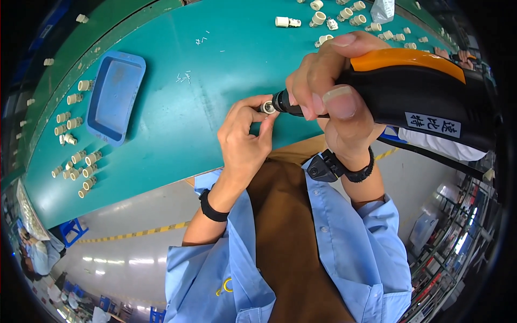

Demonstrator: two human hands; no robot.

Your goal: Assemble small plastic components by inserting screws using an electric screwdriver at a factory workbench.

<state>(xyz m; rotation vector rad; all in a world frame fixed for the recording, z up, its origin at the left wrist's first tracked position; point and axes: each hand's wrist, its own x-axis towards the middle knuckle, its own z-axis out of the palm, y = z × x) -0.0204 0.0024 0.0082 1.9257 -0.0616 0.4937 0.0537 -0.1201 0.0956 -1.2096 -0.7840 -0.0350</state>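
Observation:
My left hand pinches a small round fitting with a pale rim between thumb and fingers, just over the table. The fitting's far side is hidden by the fingers. In my right hand is a black and orange electric screwdriver, its body stretching off to the right. The fingers wrap round its front part. The screwdriver's black nose points left and meets the fitting's open end, or comes very close to it; its tip cannot be made out.
A blue plastic tray sits on the green table at the left. Several cream cylindrical fittings stand beside it, with more fittings at the far right. Tiny white pins lie scattered mid-table. A clear bag is at the back right.

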